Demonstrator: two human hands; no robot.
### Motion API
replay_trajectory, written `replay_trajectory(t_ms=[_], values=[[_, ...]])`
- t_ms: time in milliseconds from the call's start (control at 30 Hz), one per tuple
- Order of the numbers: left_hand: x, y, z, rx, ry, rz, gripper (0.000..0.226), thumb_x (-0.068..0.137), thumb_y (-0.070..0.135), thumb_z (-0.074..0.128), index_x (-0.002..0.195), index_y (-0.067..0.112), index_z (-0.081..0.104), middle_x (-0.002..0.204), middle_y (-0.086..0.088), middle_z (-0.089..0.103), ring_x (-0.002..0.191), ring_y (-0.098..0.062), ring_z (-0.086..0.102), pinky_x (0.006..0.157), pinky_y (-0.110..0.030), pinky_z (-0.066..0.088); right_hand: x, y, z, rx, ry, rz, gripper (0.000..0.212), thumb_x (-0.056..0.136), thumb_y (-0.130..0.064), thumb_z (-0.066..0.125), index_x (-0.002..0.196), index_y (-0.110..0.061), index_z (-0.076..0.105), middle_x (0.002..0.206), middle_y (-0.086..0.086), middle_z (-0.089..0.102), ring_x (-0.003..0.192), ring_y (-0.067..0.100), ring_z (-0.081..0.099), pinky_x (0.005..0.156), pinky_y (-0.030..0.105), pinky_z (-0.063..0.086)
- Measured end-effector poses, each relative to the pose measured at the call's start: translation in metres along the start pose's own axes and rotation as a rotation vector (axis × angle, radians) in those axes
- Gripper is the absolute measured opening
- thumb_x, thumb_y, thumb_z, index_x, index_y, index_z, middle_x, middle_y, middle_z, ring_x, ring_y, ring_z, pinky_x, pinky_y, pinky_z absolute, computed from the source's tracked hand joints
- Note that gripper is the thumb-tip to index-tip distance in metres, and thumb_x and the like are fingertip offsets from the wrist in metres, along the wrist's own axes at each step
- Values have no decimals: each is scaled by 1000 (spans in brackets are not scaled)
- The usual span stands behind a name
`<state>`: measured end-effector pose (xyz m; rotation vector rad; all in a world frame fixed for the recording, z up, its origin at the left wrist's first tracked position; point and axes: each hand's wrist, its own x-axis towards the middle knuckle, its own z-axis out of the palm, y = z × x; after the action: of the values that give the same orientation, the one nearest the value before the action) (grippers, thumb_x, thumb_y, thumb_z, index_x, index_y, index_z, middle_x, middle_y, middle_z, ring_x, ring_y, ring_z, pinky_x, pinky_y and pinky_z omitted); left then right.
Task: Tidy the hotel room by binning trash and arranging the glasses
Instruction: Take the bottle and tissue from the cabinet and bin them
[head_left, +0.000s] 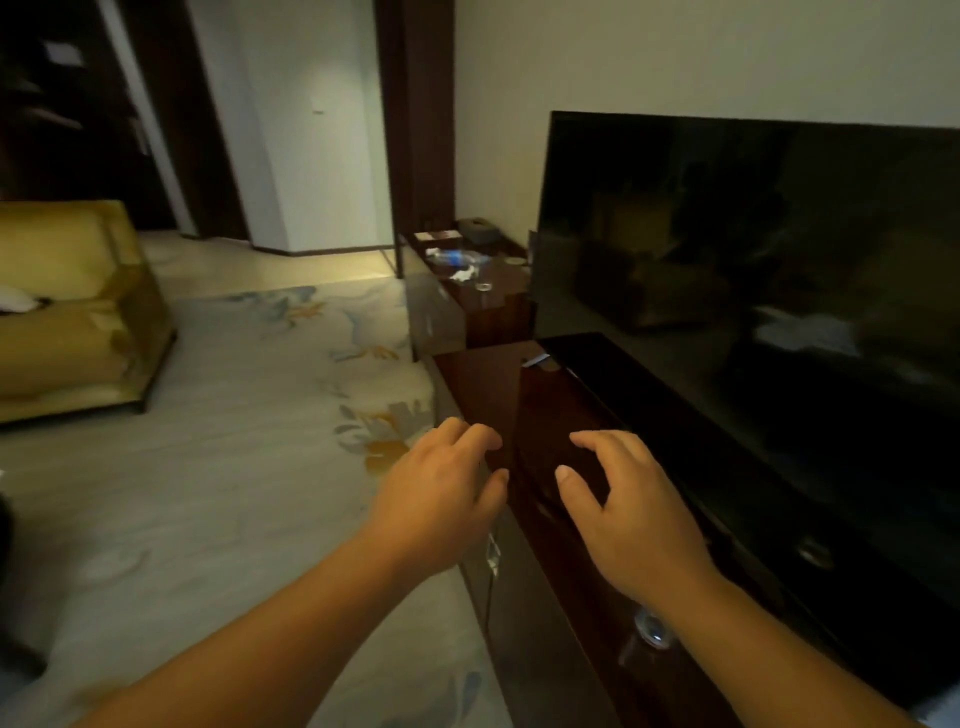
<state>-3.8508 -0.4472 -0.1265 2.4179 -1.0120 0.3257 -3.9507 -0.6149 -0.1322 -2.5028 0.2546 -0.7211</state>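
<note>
1. Now both hands hover empty over the near surface (478, 374): the left hand (441, 499) and right hand (634, 514) have their fingers loosely spread, slightly curled, gripping nothing.
2. The task's things sit well apart from them, on the far surface (498, 306) beside the TV (753, 260): a bottle (457, 255) that seems to lie on its side, a crumpled paper (465, 274) just beside it, and a glass (484, 286) nearer the front.
3. The bottle looks like thin clear plastic, so probably light and springy; a grip round its middle should serve.
4. The paper is likely soft and almost weightless; a pinch anywhere would lift it.
5. The glass is stiff, smooth and breakable, probably slippery; best taken round its wall and set down gently.
6. A second glassy thing (652, 631) shows by the right forearm, too blurred to identify.
</note>
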Motion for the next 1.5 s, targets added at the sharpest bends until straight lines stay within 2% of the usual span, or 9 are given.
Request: replay_trajectory(t_ms=[233,533,733,867,967,1200,1333,1500], values=[[39,-86,-14,17,52,-96,32,89,44,48,118,31,51,113,9,52,105,-13,52,82,-31,47,80,-24,74,34,-65,-70,56,83,-63,33,129,-35,46,115,-30,33,107,-9,35,72,8,32],[135,-251,-35,15,69,-88,31,89,46,48,116,32,52,112,10,52,105,-12,52,77,-28,45,223,-78,192,8,-97,-59,52,87,-56,39,131,-30,47,128,-15,44,117,5,44,87,22,39],[217,-341,-54,26,86,-70,32,88,48,49,116,31,52,109,9,51,101,-14,52,75,-33,47,324,-107,247,-7,-58,-54,54,85,-57,37,130,-29,47,128,-14,45,117,5,43,87,23,38],[266,-391,-42,14,73,-61,33,88,48,49,117,31,52,109,8,52,101,-14,52,77,-32,47,385,-103,284,-3,-61,-41,57,84,-58,36,130,-28,48,128,-13,46,118,8,44,90,29,43],[309,-427,-26,21,59,-49,33,89,47,49,117,30,53,108,8,52,101,-13,52,74,-27,43,434,-90,316,1,-61,-32,56,84,-56,39,130,-25,50,129,-10,47,119,10,45,93,31,44],[449,-512,10,19,25,-68,34,90,45,49,119,28,53,114,6,53,105,-14,52,79,-26,42,581,-47,391,16,-73,-1,48,90,-48,46,131,-25,49,131,-8,46,119,10,45,93,30,43],[527,-555,20,28,43,-49,34,90,45,48,120,29,52,114,7,53,106,-13,52,79,-27,44,665,-29,423,22,-83,8,49,89,-51,44,132,-28,47,132,-10,45,120,7,43,92,27,42],[611,-612,38,14,33,-14,33,89,44,49,119,30,52,113,8,54,105,-12,52,76,-23,39,751,-11,464,2,-89,40,54,84,-58,39,132,-31,46,132,-14,45,119,3,41,90,23,39]])
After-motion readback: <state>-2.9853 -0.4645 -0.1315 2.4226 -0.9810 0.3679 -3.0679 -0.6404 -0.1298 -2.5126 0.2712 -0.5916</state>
